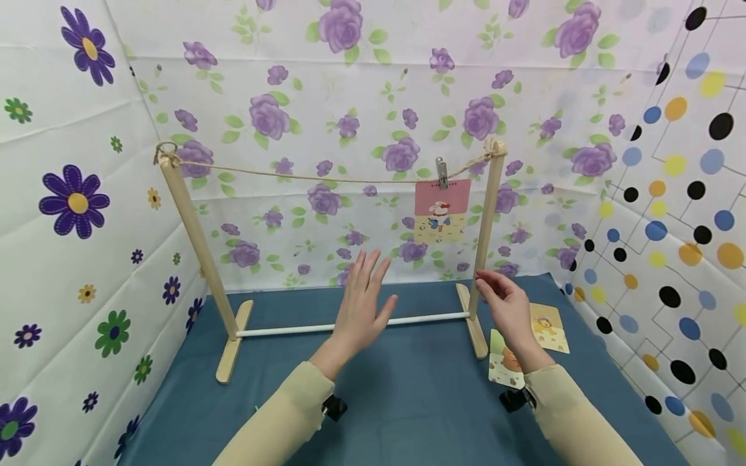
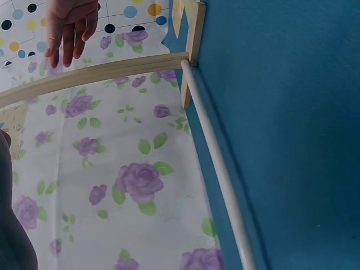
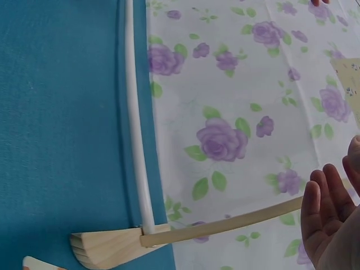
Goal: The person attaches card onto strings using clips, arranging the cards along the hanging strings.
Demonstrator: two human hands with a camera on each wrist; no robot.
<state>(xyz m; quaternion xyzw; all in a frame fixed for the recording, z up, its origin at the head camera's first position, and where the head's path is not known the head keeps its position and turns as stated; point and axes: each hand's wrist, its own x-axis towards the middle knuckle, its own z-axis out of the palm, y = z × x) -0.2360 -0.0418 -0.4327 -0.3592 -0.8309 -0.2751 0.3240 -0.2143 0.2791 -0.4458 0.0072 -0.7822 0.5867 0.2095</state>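
Note:
A pink and yellow card (image 1: 441, 217) with a cartoon figure hangs from a twine line (image 1: 303, 177), held by a metal clip (image 1: 441, 172). My left hand (image 1: 362, 303), fingers straight and spread, is raised over the white rod (image 1: 303, 330), below and left of the card. Close to the right wooden post (image 1: 488, 220) is my right hand (image 1: 508, 307), its fingers loosely bent. Nothing shows between those fingers in the right wrist view, where the hand (image 3: 334, 222) appears at the lower right. The left wrist view catches the right hand (image 2: 73, 28) with fingers hanging loosely.
Two more cards, one yellow (image 1: 550, 329) and one yellow-green (image 1: 504, 362), lie on the blue cloth (image 1: 408, 414) by the right foot (image 1: 474, 330) of the frame. The left post (image 1: 195, 239) holds the twine's other end. Patterned cloth walls (image 1: 361, 84) enclose the table.

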